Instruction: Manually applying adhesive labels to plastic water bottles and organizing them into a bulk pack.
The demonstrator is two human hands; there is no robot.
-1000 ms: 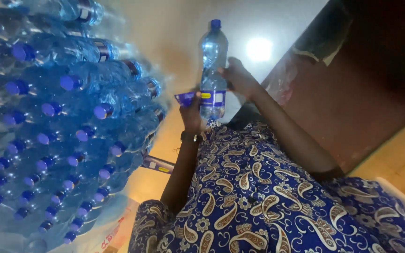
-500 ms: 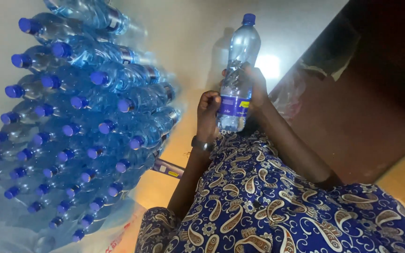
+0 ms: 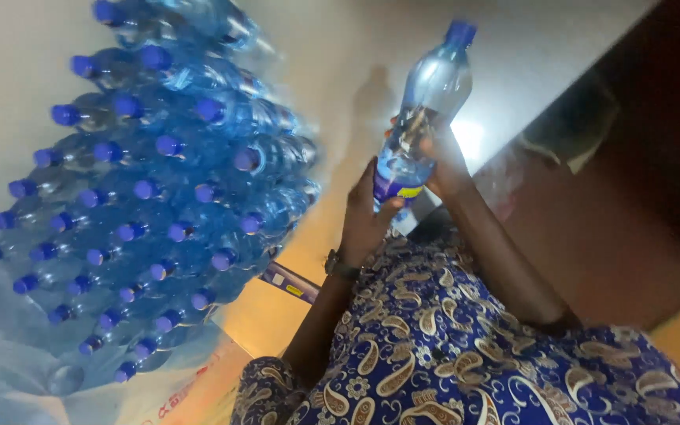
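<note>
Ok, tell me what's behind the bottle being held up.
Behind the bottle is a pale wall carrying the bottle's shadow and a bright glare patch. The left hand and right hand wrap its lower part, covering most of its label.

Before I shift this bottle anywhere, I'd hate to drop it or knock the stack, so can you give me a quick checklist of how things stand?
1. Both hands on the clear plastic water bottle: ok. The left hand cups its labelled lower end, and the right hand wraps its middle.
2. Blue screw cap fitted: ok, it sits on the neck.
3. Bottle upright: not ok, it leans with the cap toward the right.
4. Purple label smooth and stuck all round: cannot tell, the left hand's fingers hide part of it.
5. Clear of the stack of blue-capped bottles: ok, there is a gap on the left.
</note>
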